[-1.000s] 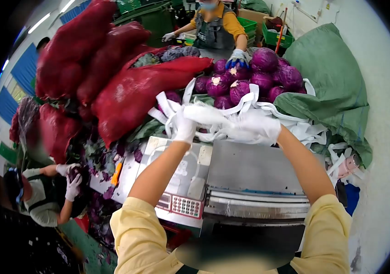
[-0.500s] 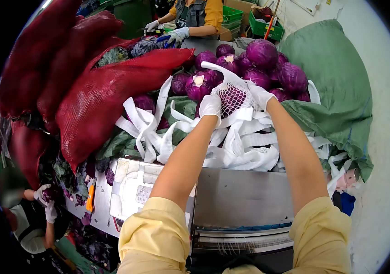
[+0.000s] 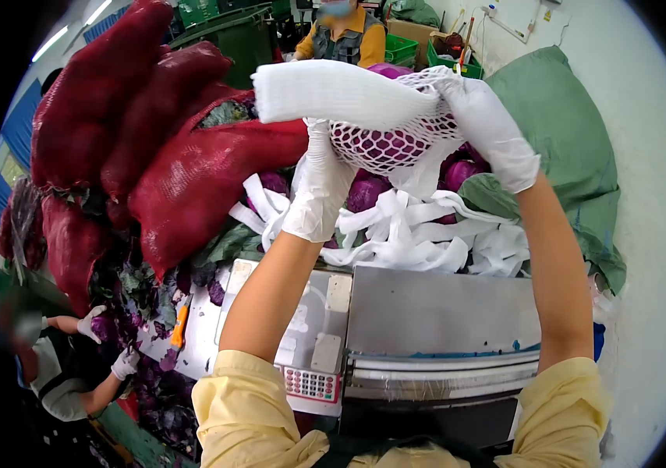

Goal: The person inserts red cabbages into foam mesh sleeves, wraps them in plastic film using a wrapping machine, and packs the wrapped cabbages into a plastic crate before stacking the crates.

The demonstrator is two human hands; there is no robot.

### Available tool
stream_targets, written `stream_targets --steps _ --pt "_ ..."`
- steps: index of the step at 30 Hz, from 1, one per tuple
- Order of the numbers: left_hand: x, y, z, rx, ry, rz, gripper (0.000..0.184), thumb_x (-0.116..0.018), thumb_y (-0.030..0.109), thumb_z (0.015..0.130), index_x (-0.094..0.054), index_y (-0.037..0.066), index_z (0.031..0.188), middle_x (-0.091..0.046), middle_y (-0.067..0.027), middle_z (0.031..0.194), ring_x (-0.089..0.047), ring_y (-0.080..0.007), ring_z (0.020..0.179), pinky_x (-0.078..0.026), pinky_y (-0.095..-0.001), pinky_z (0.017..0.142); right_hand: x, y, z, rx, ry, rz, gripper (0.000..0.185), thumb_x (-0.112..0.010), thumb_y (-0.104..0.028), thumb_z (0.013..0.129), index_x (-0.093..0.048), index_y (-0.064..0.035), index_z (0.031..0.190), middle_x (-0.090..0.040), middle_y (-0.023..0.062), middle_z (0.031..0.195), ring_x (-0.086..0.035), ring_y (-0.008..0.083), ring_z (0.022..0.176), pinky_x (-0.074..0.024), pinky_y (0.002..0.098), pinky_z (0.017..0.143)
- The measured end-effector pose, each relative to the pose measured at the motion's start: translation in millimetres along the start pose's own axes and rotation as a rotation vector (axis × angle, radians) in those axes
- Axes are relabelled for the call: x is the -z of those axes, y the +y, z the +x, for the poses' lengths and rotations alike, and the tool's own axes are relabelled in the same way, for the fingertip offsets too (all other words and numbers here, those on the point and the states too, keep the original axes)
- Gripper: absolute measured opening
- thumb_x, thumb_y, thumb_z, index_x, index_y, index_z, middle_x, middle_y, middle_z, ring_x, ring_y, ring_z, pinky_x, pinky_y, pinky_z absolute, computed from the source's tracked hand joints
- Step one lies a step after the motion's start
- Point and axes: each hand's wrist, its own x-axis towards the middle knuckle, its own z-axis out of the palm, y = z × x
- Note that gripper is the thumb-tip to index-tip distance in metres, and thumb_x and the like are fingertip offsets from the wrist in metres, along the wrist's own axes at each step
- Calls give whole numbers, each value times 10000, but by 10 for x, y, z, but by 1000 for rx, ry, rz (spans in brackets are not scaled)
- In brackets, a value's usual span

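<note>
I hold a white foam net sleeve up in front of me, its mesh stretched wide and one flattened end sticking out to the left. Purple cabbage shows through the mesh and above its upper edge; whether a head sits inside is unclear. My left hand, in a white glove, grips the sleeve's lower left side, fingers partly hidden behind it. At the upper right, my gloved right hand is closed on the mesh. Below lie more loose white foam net sleeves, with purple cabbages among them.
Red mesh sacks are piled at left, and a green sack stands at right. In front are a scale and a metal plate. An orange-handled knife lies among leaves. Co-workers are at lower left and the far side.
Both hands have risen with the foam net sleeve, which now looks larger and closer. My view has tilted up. The lower-left co-worker's hands have moved apart.
</note>
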Motion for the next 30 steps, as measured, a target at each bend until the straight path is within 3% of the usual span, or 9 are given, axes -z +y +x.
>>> stream_targets --steps 8,12,15,18,19,23,26,28,30 --pt "484 -309 -583 239 60 -248 767 -248 678 924 -448 90 1373 -515 -154 1349 -513 -340 1227 -414 -502 1050 -295 -186 -368 -8 -238 -490 286 -535 -321 886 -687 -79 896 -671 178 847 -639 352 793 -500 448 695" --pt "552 -389 -594 188 104 -255 661 -352 586 926 -491 82 1330 -554 -149 1299 -562 -334 1168 -447 -501 1018 -343 -536 -508 -567 -464 577 233 -522 -120 930 -662 35 1031 -682 63 947 -634 139 801 -520 290 725" --pt "593 -326 -518 115 77 -78 689 -347 617 924 -488 82 1334 -546 -174 1305 -551 -334 1181 -459 -497 1006 -271 -558 -544 -629 -597 927 236 -520 -119 941 -643 42 1062 -672 62 965 -632 138 809 -527 286 754" --pt "561 -238 -585 148 -223 -353 680 -288 594 952 -418 78 1375 -470 -179 1383 -496 -324 1240 -400 -533 1044 -391 -346 -717 -542 -354 553 162 -536 -81 932 -644 20 997 -662 40 911 -613 98 809 -503 246 724" --pt "412 -271 -503 126 138 -445 675 -245 590 962 -382 90 1395 -446 -150 1409 -455 -300 1275 -353 -526 1074 -322 -528 -782 -432 -277 415 110 -561 -84 939 -631 2 938 -641 10 863 -569 63 772 -473 221 689" --pt "196 -245 -441 132 150 -237 642 -288 574 951 -403 111 1379 -483 -109 1369 -450 -260 1262 -337 -411 1093 -308 -725 -787 -42 -127 328 293 -602 -292 951 -610 -7 883 -617 -5 738 -511 46 708 -455 231 655" --pt "317 -172 -202 176 -647 -226 566 -355 475 976 -447 61 1350 -535 -100 1338 -485 -253 1245 -342 -457 1094 -75 -1112 -577 43 -169 411 180 -556 -167 979 -610 -9 910 -598 -32 801 -514 30 744 -438 203 667" --pt "-341 269 -597 68 -335 -296 610 -385 500 961 -448 31 1347 -555 -160 1301 -547 -299 1182 -425 -478 1035 126 -1361 -492 9 -71 381 168 -613 -161 909 -629 6 921 -625 104 786 -588 132 738 -483 260 695" --pt "-545 382 -924 20 69 -72 531 -384 495 979 -524 51 1235 -619 -130 1162 -606 -279 1073 -496 -451 937 375 -1264 -412 794 126 -607 148 -613 -46 804 -631 9 940 -628 141 873 -612 241 776 -492 287 707"
